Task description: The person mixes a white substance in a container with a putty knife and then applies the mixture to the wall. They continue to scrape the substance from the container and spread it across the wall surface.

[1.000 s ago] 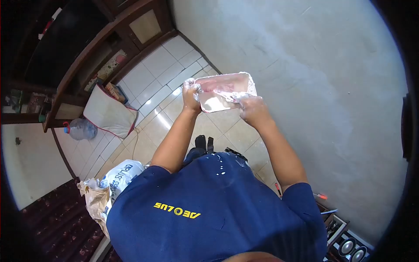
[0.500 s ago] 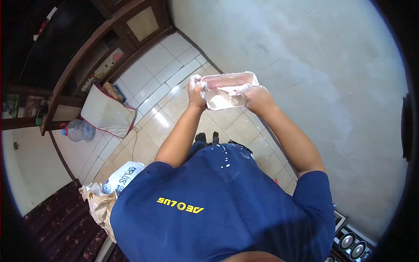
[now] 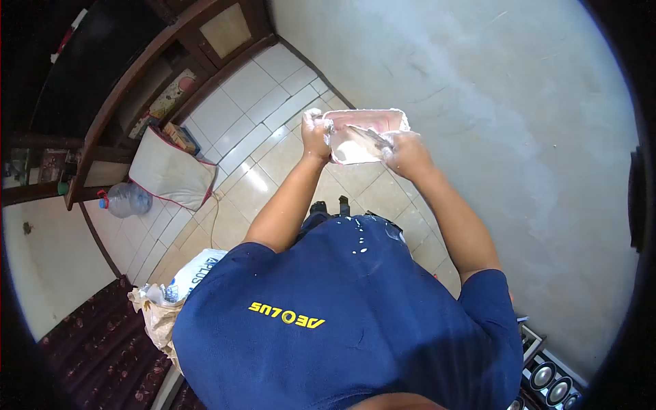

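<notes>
The largest thing beside us is the grey wall [image 3: 492,150], with pale streaks; we cannot tell how near our right elbow comes to it, so a wide swing could knock that arm. Below us spreads the tiled floor [image 3: 260,195]. If paste fell there and we stepped in it, our footing could become slick.

On the left stands the dark wooden cabinet [image 3: 212,58]. In front of it lies a white cushion with red piping [image 3: 171,171], well apart from our work but exposed to any wide splatter. Just beside it is a clear plastic bottle [image 3: 130,200]; a stray foot could tip it.

The rectangular plastic tub [image 3: 369,113] is up in front of our body, over the floor and resting on nothing. Our left hand [image 3: 316,137] alone grasps its left end, and that hand is smeared white; wet paste could make the rim slide, and a hard push from the other side could twist it loose.

Our right hand [image 3: 410,156] is clenched around a flat-bladed scraper [image 3: 371,139], its blade slanting into the tub. Scraping too hard against the plastic could flick out the white paste [image 3: 350,152] pooled inside.
</notes>
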The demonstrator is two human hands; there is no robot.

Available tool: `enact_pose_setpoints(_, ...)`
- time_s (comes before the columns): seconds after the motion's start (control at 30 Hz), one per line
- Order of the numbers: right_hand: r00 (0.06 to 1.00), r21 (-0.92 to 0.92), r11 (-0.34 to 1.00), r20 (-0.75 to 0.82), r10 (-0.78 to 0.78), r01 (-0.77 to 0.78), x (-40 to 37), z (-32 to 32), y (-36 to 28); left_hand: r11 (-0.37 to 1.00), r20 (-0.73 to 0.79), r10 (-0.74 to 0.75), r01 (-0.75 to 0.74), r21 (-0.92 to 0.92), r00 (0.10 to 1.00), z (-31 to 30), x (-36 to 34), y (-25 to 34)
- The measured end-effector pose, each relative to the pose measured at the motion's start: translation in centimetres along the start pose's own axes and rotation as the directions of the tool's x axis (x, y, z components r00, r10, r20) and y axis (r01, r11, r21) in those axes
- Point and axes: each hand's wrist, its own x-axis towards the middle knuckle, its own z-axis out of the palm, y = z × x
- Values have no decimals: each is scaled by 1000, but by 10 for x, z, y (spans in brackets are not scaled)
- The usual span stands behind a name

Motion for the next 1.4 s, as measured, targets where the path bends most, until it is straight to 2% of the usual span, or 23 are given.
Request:
enact_pose_setpoints(0.13,991,16,994,-84,-108,110,-4,-11,8,1000,45,-5,4,31,999,-2,0,-4)
enact_pose_setpoints(0.17,994,-80,991,-11,-108,106,-3,-22,4,1000,75,-1,2,-20,997,-2,0,-5)
enact_pose_setpoints(0.27,996,-172,981,5,-93,92,5,-23,6,1000,82,-6,6,2,997,1,-3,-1)
enact_pose_setpoints(0.3,995,-173,980,8,-97,97,5,-24,6,997,120,43,-49,52,992,-1,-2,-1)
enact_pose_setpoints(0.4,998,-139,989,46,-46,52,0,-21,5,995,45,64,-67,73,997,0,-2,-4)
enact_pose_setpoints(0.57,993,-74,993,68,95,-89,-24,-3,2,999,9,39,-40,21,999,-7,-19,-6)
enact_pose_setpoints(0.63,997,1,997,-27,79,-79,-28,0,-1,996,8,67,-67,60,998,-8,-18,-7)
enact_pose_setpoints(0.67,996,0,997,-26,80,-80,-30,-1,-3,996,8,65,-65,59,998,-8,-18,-7)
enact_pose_setpoints(0.73,982,64,983,-72,177,-173,-33,-3,-7,996,-3,43,-43,75,999,-9,-16,-7)
enact_pose_setpoints(0.97,972,140,962,73,226,-234,-35,-4,-24,998,-30,23,-21,62,999,-15,-16,-16)
enact_pose_setpoints(1.03,985,48,990,-106,139,-135,-36,9,-30,996,24,29,-30,78,999,-19,-14,-22)
enact_pose_setpoints(1.13,994,61,994,-57,94,-90,-33,9,-40,997,50,33,-36,61,998,-17,-15,-22)
enact_pose_setpoints(1.27,985,166,980,-118,127,-106,-42,18,-43,996,75,19,-26,90,997,-30,-19,-35)
enact_pose_setpoints(1.37,975,214,971,-167,149,-111,-41,14,-31,996,103,-47,55,-75,994,-30,-19,-41)
enact_pose_setpoints(1.4,967,231,967,-204,153,-105,-40,9,-29,996,105,-45,53,-74,993,-28,-20,-39)
